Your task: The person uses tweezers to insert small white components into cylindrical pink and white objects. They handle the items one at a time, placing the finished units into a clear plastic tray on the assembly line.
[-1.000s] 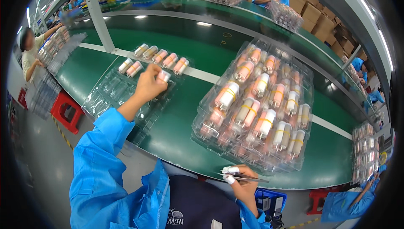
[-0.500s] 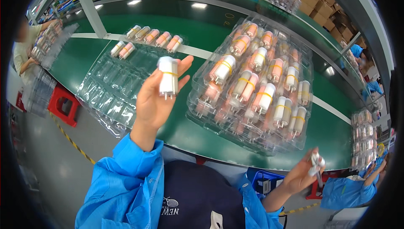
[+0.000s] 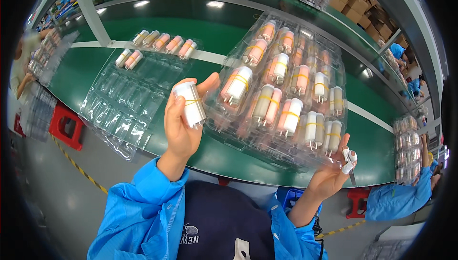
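A person in a blue smock stands at a green conveyor belt (image 3: 224, 155), seen from above. The left hand (image 3: 183, 121) is raised, fingers curled closed around a pair of white cylinders (image 3: 190, 104) bound by a yellow rubber band. The bundle stands nearly upright, its long axis tilted slightly, small pins at its lower end. Just right of it, nearly touching the thumb, lies a clear plastic blister tray (image 3: 281, 88) packed with similar banded pairs, white and pink. An almost empty clear tray (image 3: 131, 102) lies to the left, beyond the hand, with a few pairs along its far edge.

The right hand (image 3: 334, 174) is lower and well apart, at the full tray's near right corner, pinching small white pieces (image 3: 349, 157) and what may be a thin dark tool; these are too small to identify. The left hand is nearer both trays. Other workers' sleeves are cut off at the edges.
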